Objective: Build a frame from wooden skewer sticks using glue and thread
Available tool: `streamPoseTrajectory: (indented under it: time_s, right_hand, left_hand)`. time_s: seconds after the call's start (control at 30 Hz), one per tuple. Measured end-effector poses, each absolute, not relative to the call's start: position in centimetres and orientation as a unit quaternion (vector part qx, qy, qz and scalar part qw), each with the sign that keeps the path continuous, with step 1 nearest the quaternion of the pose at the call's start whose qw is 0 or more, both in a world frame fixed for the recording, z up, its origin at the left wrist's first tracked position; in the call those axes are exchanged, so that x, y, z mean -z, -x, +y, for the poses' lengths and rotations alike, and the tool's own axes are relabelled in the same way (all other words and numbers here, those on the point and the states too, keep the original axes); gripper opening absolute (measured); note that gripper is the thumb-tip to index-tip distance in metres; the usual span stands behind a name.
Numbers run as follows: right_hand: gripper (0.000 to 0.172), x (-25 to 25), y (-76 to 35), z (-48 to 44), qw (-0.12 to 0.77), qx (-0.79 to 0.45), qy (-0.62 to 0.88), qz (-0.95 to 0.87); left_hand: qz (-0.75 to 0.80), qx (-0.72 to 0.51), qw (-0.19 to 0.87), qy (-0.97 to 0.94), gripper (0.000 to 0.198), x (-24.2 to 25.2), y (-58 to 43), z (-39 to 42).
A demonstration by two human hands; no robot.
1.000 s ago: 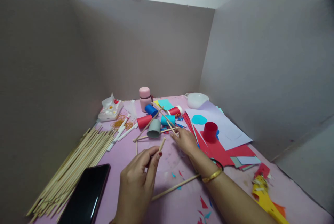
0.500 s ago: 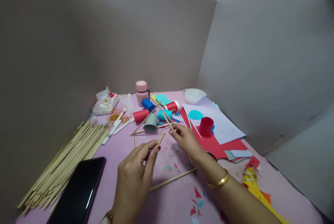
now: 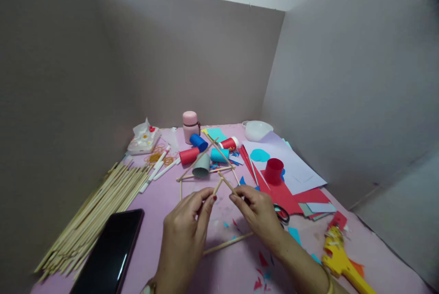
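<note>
My left hand (image 3: 187,225) pinches a short wooden stick (image 3: 217,186) between thumb and forefinger, its tip pointing up and to the right. My right hand (image 3: 259,211) pinches a second short stick (image 3: 227,182) that slants up to the left. The two stick tips meet above the pink table (image 3: 164,198). Both hands hover just above the table, close together. A longer stick (image 3: 228,243) lies flat beneath them.
A bundle of long sticks (image 3: 92,214) and a black phone (image 3: 109,255) lie at the left. Paper tubes (image 3: 202,163), a pink bottle (image 3: 190,125), coloured paper sheets (image 3: 291,175), a red tube (image 3: 274,170), scissors (image 3: 283,214) and a yellow tool (image 3: 339,259) crowd the back and right. Grey partitions enclose the table.
My right hand drew back from the pile of tubes with a short stick and brought its tip against the stick in my left hand.
</note>
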State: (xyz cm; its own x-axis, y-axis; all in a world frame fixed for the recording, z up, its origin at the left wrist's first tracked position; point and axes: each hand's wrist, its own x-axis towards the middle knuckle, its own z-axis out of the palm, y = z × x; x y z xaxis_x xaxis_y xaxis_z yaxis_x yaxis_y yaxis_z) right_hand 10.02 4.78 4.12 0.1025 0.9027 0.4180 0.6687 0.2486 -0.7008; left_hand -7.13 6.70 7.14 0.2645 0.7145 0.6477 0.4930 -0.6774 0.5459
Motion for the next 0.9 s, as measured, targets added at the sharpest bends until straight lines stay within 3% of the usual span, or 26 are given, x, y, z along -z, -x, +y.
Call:
streamPoseTrajectory:
  time_s: [0.43, 0.67, 0.9]
  right_hand:
    - [0.023, -3.7, -9.7, 3.2, 0.448, -0.148, 0.574, -0.669]
    - [0.023, -3.3, -9.4, 3.1, 0.436, -0.150, 0.563, -0.686]
    - [0.022, -3.1, -9.3, 3.2, 0.429, -0.133, 0.562, -0.695]
  left_hand:
    - [0.368, -0.459, 0.143, -0.796, 0.012, -7.1, 6.8, 6.2]
    - [0.408, -0.436, 0.257, -0.760, 0.030, -6.3, 6.9, 6.0]
    - [0.395, -0.431, 0.343, -0.735, 0.016, -6.6, 6.9, 6.3]
